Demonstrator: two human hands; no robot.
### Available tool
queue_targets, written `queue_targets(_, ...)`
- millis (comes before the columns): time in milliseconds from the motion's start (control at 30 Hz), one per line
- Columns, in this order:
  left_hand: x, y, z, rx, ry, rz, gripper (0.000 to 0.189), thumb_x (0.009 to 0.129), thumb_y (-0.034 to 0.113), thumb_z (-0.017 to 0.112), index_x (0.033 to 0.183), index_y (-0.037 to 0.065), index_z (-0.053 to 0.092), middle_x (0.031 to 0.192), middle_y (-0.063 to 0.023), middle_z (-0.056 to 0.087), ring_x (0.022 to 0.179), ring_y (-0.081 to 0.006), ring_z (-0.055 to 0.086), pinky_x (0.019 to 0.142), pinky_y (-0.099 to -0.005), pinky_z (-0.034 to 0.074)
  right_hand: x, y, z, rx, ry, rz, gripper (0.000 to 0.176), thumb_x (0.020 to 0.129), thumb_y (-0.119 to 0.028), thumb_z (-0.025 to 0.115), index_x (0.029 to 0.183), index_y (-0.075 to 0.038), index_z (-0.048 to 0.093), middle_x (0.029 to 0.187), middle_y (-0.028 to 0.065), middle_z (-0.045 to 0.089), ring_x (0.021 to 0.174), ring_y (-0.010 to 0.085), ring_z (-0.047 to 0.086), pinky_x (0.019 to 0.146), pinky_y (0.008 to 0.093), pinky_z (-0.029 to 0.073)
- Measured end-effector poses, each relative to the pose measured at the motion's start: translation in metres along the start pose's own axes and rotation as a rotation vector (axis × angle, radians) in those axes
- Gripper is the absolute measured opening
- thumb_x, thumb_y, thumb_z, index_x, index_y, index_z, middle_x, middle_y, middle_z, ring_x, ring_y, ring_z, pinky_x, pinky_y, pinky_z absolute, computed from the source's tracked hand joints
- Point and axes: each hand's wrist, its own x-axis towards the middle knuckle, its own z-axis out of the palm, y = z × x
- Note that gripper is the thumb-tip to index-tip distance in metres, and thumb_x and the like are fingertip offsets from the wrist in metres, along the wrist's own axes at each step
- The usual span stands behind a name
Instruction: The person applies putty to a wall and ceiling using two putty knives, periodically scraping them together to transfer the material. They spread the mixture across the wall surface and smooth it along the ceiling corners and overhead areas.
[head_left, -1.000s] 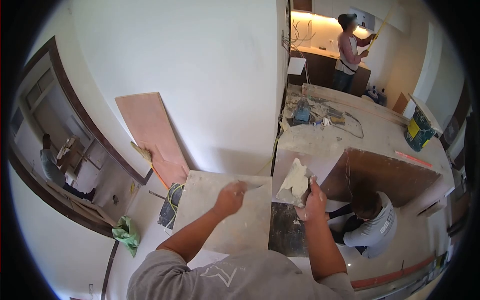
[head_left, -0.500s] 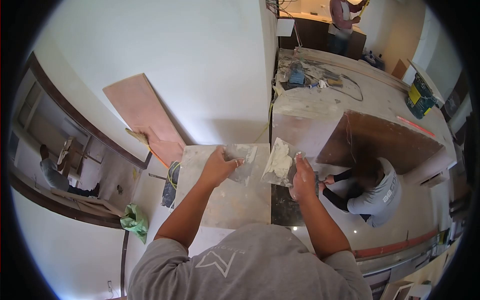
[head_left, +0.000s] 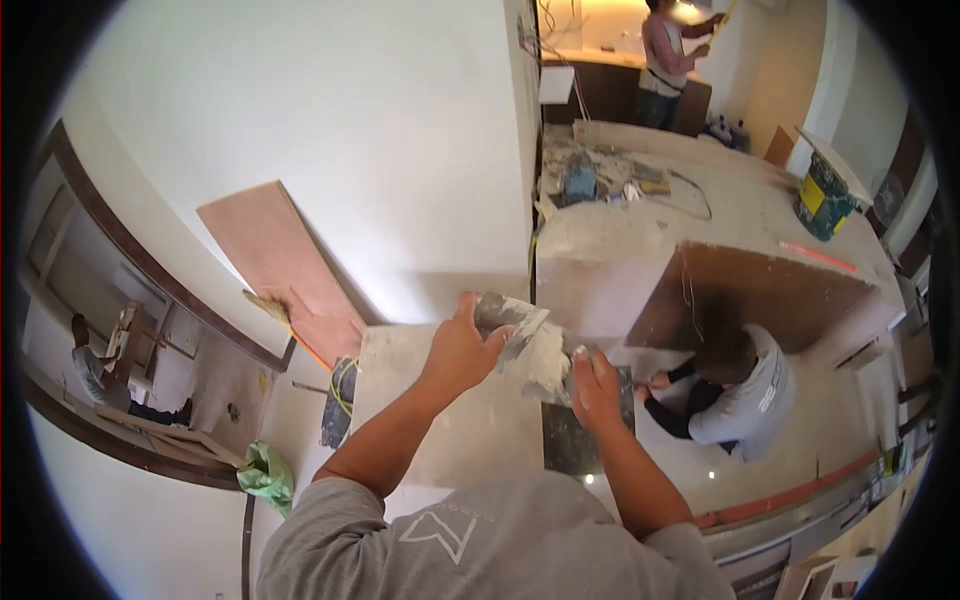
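My left hand [head_left: 458, 352] is closed on a wide putty knife [head_left: 490, 312], its grey blade tilted and smeared with white paste. In my right hand [head_left: 598, 390] is a second flat blade, a scraper largely hidden under a thick heap of white putty [head_left: 548, 368]. The left blade's edge meets the putty on the right one. Both hands are above a pale, stained board [head_left: 440, 440] in front of me, with a dark panel [head_left: 575, 440] below my right hand.
A co-worker [head_left: 755, 395] crouches to my right beside a brown panel [head_left: 760, 295]. Another person [head_left: 672, 60] stands at the back. A dusty worktop [head_left: 620, 235] carries a blue tool [head_left: 580, 183] and a dark bucket [head_left: 825, 205]. A pinkish board [head_left: 280, 260] leans against the wall.
My hands have come together, the left moving right so its putty knife now reaches the putty on the right blade. The view has tilted slightly upward.
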Motion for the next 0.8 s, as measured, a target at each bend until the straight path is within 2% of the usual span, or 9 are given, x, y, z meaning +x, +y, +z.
queue_targets(67, 0.036, -0.02, 0.0, 0.005, 0.165, 0.04, 0.053, 0.081, 0.022, 0.075, 0.118, -0.002, 0.046, 0.096, -0.0217, 0.065, 0.082, -0.034, 0.065, 0.073, -0.039, 0.052, 0.003, 0.007, -0.005, 0.053, 0.014, -0.016, 0.036, 0.104, -0.031, 0.045, 0.107, 0.002, 0.06, 0.093, 0.0075, 0.063, 0.086, 0.0138, 0.054, 0.08, 0.0303, 0.045)
queue_targets(133, 0.091, -0.024, -0.021, -0.419, 0.294, -0.005, 0.048, 0.081, 0.022, 0.076, 0.112, -0.002, 0.049, 0.088, -0.0158, 0.065, 0.075, -0.0247, 0.065, 0.066, -0.0351, 0.053, 0.0, 0.005, -0.006, 0.213, 0.004, 0.024, 0.035, 0.104, -0.03, 0.045, 0.106, 0.002, 0.059, 0.095, 0.0054, 0.062, 0.089, 0.0125, 0.053, 0.082, 0.0291, 0.044)
queue_targets(167, 0.117, -0.016, -0.038, -0.253, 0.437, -0.01, 0.045, 0.081, 0.023, 0.077, 0.106, -0.003, 0.05, 0.087, -0.0125, 0.064, 0.075, -0.0182, 0.062, 0.064, -0.0322, 0.052, -0.005, -0.001, -0.005, 0.321, 0.007, 0.089, 0.034, 0.104, -0.03, 0.046, 0.106, 0.001, 0.059, 0.095, 0.0045, 0.062, 0.09, 0.0122, 0.054, 0.082, 0.0288, 0.044)
queue_targets(333, 0.248, 0.016, -0.077, -0.427, 0.697, 0.159, 0.047, 0.083, 0.022, 0.076, 0.108, -0.005, 0.047, 0.091, -0.0144, 0.061, 0.079, -0.023, 0.061, 0.074, -0.0346, 0.051, -0.018, 0.059, -0.016, 0.487, 0.048, 0.2, 0.029, 0.102, -0.027, 0.049, 0.113, -0.002, 0.058, 0.101, 0.0051, 0.063, 0.091, 0.0142, 0.06, 0.085, 0.0306, 0.047)
queue_targets(400, 0.283, 0.029, -0.082, -0.385, 0.656, 0.164, 0.049, 0.086, 0.02, 0.071, 0.113, -0.007, 0.041, 0.099, -0.0235, 0.063, 0.088, -0.0315, 0.065, 0.077, -0.0388, 0.052, -0.019, 0.069, -0.019, 0.514, 0.065, 0.224, 0.033, 0.102, -0.028, 0.048, 0.117, 0.0, 0.057, 0.106, 0.0066, 0.064, 0.096, 0.0151, 0.061, 0.089, 0.031, 0.047)
queue_targets(500, 0.325, 0.038, -0.075, -0.35, 0.595, 0.228, 0.051, 0.085, 0.021, 0.072, 0.115, -0.006, 0.041, 0.103, -0.0272, 0.062, 0.095, -0.0388, 0.064, 0.082, -0.0427, 0.051, -0.023, 0.063, -0.023, 0.556, 0.098, 0.285, 0.037, 0.103, -0.03, 0.046, 0.121, 0.002, 0.056, 0.112, 0.0095, 0.064, 0.101, 0.0166, 0.061, 0.094, 0.0311, 0.045)
queue_targets(600, 0.35, 0.033, -0.077, 0.008, 0.79, 0.224, 0.049, 0.083, 0.021, 0.072, 0.114, -0.005, 0.044, 0.109, -0.0275, 0.061, 0.101, -0.0426, 0.06, 0.088, -0.0454, 0.048, -0.024, 0.061, -0.029, 0.384, 0.155, 0.24, 0.038, 0.103, -0.03, 0.045, 0.121, 0.002, 0.056, 0.112, 0.0098, 0.064, 0.1, 0.0179, 0.062, 0.094, 0.0315, 0.046)
queue_targets(733, 0.356, 0.024, -0.132, -0.1, 0.893, 0.253, 0.035, 0.084, 0.015, 0.069, 0.109, -0.003, 0.054, 0.11, -0.0244, 0.062, 0.103, -0.0403, 0.06, 0.088, -0.0449, 0.048, -0.033, 0.112, -0.05, 0.543, 0.225, 0.31, 0.034, 0.102, -0.026, 0.045, 0.123, 0.0, 0.052, 0.112, 0.0107, 0.062, 0.096, 0.0226, 0.065, 0.085, 0.0382, 0.053)
queue_targets(800, 0.326, 0.036, -0.147, -0.099, 0.76, 0.354, 0.032, 0.084, 0.014, 0.07, 0.108, -0.002, 0.056, 0.109, -0.0232, 0.063, 0.102, -0.0382, 0.061, 0.087, -0.0441, 0.049, -0.036, 0.103, -0.054, 0.606, 0.252, 0.336, 0.033, 0.102, -0.026, 0.045, 0.123, 0.0, 0.052, 0.112, 0.0113, 0.063, 0.096, 0.0237, 0.065, 0.085, 0.0386, 0.054)
